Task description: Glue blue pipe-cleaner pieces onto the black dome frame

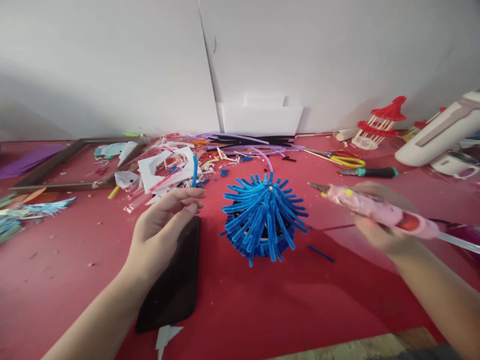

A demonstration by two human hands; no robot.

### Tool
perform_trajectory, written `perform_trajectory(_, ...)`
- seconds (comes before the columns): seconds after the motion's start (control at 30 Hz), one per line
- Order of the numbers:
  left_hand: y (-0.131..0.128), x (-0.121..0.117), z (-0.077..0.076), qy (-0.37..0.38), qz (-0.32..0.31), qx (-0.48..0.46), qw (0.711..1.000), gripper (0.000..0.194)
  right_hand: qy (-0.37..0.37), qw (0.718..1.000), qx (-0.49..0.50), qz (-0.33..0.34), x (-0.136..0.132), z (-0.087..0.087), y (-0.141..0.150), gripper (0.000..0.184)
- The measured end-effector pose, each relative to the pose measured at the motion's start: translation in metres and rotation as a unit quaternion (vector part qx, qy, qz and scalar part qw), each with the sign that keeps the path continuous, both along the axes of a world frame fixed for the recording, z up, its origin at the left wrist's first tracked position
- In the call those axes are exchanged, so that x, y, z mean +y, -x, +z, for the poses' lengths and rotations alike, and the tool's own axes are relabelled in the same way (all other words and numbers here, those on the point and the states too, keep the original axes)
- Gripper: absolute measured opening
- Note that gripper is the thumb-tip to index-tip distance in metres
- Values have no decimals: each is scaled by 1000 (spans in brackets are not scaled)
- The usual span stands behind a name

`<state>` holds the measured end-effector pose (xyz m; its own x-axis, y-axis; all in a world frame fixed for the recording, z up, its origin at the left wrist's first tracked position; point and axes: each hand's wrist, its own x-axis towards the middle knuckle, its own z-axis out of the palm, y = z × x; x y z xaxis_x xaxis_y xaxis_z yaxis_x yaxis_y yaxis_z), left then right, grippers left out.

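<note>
My left hand [165, 227] is closed, its fingers pinching a short blue pipe cleaner [195, 171] that sticks up above them. Just right of it, a blue pipe-cleaner model [267, 215] stands on the red table, its many strips fanning down like a roof over a darker base. A pink hot glue gun [382, 209] with a clear glue stick at its back is gripped in my right hand [375, 235], nozzle toward the model and apart from it. A loose blue pipe cleaner piece [321, 253] lies right of the model.
A black phone-like slab [176, 280] lies under my left forearm. Scraps and white paper [165, 170] litter the back, beside a brown frame [60, 187]. At the right are yellow-handled scissors [347, 160], a dark-handled cutter [375, 172], a red-roofed model [380, 125] and a white mug [455, 164].
</note>
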<state>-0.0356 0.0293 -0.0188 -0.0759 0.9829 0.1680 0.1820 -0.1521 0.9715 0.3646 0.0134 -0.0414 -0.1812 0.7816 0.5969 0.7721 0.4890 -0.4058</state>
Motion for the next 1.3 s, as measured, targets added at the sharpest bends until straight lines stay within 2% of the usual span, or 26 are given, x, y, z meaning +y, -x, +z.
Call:
perform_trajectory(0.1,-4,-3,0,0,-35,43,998,23,-50,996,31,69,-15,4,26,30)
perform_trajectory(0.2,-8,-5,-1,-7,-55,62,997,24,-81,990,55,98,-21,8,43,29)
perform_trajectory(0.4,-6,-7,-7,-22,-73,82,994,24,-84,993,9,79,-20,12,56,13)
perform_trajectory(0.7,-8,-7,-12,-39,-95,62,993,24,-97,992,-50,58,-17,20,60,14)
perform_trajectory(0.93,-7,-8,-10,-35,-95,83,991,24,-80,997,-15,-6,-20,8,63,10)
perform_trajectory(1.03,-7,-8,-11,-33,-95,83,991,25,-69,998,-12,0,-21,7,64,11)
perform_trajectory(1.2,-8,-7,-11,-34,-93,60,993,23,-84,996,-25,24,-19,19,64,12)
perform_trajectory(1.3,-9,-7,-11,-29,-96,64,993,24,-76,996,-18,40,-18,18,61,10)
